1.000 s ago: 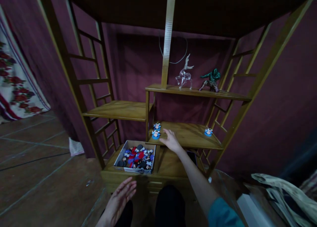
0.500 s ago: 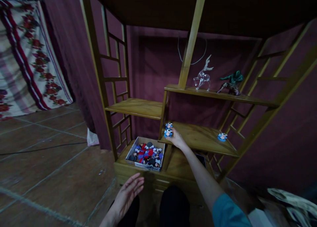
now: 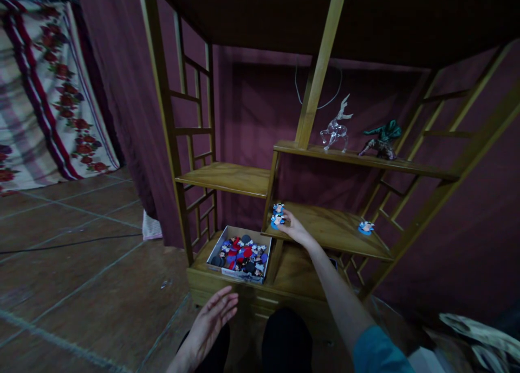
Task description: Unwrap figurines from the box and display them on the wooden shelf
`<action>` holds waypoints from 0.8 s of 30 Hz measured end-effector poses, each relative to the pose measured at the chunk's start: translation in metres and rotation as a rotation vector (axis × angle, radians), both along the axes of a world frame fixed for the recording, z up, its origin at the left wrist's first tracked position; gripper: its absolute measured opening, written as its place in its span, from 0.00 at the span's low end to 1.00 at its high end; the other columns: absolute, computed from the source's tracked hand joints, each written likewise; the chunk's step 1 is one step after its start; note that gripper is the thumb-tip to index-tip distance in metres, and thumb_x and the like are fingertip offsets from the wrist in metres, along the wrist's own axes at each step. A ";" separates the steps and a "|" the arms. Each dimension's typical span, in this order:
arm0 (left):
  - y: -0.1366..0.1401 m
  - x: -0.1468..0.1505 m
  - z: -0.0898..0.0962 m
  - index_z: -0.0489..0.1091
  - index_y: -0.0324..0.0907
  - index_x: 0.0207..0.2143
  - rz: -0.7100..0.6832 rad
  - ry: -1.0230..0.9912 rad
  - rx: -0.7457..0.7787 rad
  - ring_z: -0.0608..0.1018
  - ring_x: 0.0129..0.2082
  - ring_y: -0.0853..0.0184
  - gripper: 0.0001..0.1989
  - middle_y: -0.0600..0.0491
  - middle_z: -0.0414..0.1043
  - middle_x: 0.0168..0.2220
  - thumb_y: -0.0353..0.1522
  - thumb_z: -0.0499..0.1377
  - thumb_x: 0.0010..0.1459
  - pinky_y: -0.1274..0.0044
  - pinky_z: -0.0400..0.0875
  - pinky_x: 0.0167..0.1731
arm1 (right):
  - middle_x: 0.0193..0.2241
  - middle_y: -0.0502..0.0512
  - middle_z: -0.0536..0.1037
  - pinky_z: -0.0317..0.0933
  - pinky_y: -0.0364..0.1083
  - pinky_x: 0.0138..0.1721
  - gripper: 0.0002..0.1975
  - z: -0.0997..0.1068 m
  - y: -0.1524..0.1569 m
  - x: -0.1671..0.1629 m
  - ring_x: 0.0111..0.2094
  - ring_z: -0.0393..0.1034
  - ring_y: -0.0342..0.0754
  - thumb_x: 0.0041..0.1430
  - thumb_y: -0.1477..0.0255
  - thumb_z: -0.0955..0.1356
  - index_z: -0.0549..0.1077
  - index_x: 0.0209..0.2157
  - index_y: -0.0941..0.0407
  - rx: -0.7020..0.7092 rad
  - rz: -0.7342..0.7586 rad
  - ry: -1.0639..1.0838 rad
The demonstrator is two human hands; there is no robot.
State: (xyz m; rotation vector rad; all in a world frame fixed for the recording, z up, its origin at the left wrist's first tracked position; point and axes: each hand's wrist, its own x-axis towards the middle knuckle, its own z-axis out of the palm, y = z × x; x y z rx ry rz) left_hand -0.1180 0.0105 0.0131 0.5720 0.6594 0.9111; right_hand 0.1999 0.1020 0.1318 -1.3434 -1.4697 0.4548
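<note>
My right hand (image 3: 293, 227) reaches to the left end of the middle right shelf (image 3: 325, 224). Its fingers are closed on a small blue-and-white figurine (image 3: 277, 222) at the shelf's front edge. Just behind that one stands a similar blue figurine (image 3: 278, 207). A third figurine (image 3: 366, 227) is at the right end of the same shelf. Below my left hand's reach nothing is gripped: my left hand (image 3: 215, 314) hovers in front of the cabinet, fingers stretched out. Beyond it, a white cardboard box (image 3: 214, 265) holds many small red, purple and dark figurines.
On the shelf above stand a clear glass deer (image 3: 335, 129) and a dark green and brown figure (image 3: 382, 138). A wooden post (image 3: 320, 64) rises beside them. An upper left shelf (image 3: 227, 177) overhangs the box. A maroon curtain (image 3: 125, 118) hangs at left.
The view has shifted slightly, so the cabinet sits a little further right. My right hand stays at the same figurine, and my left hand keeps its open pose.
</note>
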 end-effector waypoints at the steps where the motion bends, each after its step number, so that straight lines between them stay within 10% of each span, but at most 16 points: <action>1: 0.001 0.000 0.000 0.67 0.40 0.47 0.001 0.006 -0.002 0.72 0.47 0.59 0.21 0.44 0.72 0.44 0.29 0.62 0.47 0.69 0.64 0.49 | 0.43 0.56 0.72 0.59 0.51 0.48 0.29 0.002 0.000 0.005 0.45 0.67 0.48 0.43 0.73 0.68 0.63 0.50 0.54 -0.020 0.033 0.064; 24: 0.009 0.005 -0.007 0.66 0.42 0.49 -0.004 0.020 -0.021 0.70 0.50 0.57 0.23 0.44 0.70 0.47 0.32 0.62 0.48 0.68 0.64 0.49 | 0.42 0.55 0.74 0.58 0.51 0.49 0.26 0.006 0.062 0.018 0.43 0.68 0.49 0.43 0.76 0.69 0.66 0.47 0.54 -0.071 -0.146 -0.154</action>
